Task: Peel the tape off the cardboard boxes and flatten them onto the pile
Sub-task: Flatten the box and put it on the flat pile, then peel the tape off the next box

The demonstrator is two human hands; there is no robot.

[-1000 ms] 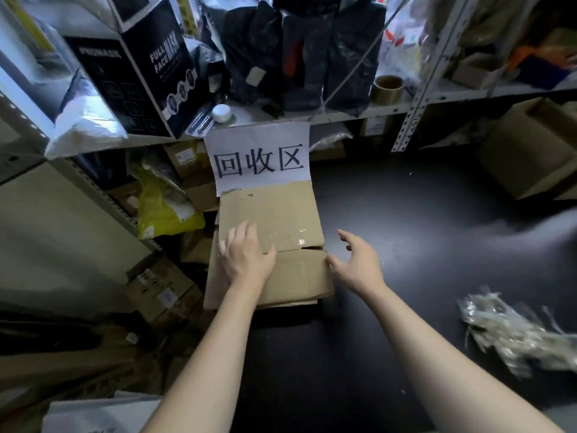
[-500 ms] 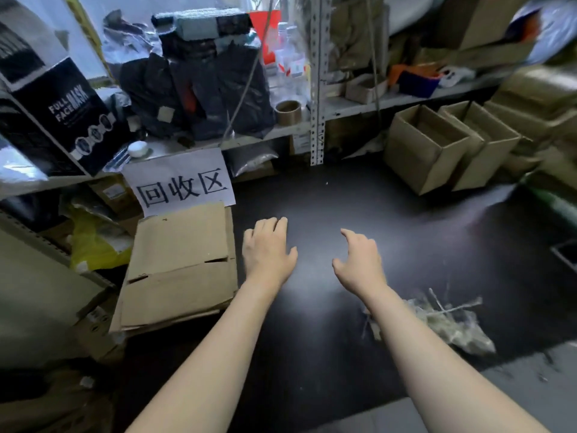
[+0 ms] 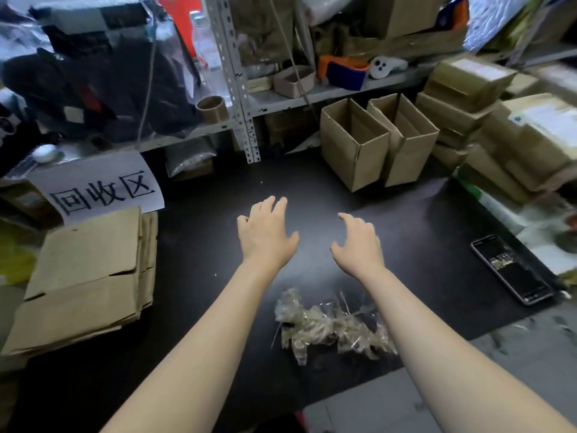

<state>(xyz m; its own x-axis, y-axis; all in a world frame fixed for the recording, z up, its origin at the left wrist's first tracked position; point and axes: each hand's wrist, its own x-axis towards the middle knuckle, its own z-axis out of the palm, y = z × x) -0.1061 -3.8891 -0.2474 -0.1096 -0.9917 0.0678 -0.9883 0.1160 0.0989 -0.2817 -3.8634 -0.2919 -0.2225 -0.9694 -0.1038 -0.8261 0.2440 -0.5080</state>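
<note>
Nothing is held. The left hand [image 3: 265, 235] and right hand [image 3: 359, 248] are extended over the dark mat [image 3: 406, 232], fingers loose and spread. Crumpled peeled tape [image 3: 331, 329] is seen on the mat between the forearms. The pile of flattened cardboard [image 3: 84, 282] is located at the left; two open boxes [image 3: 379, 142] are positioned far right — upright, side by side. A phone [image 3: 512, 268] is noted at the right.
</note>
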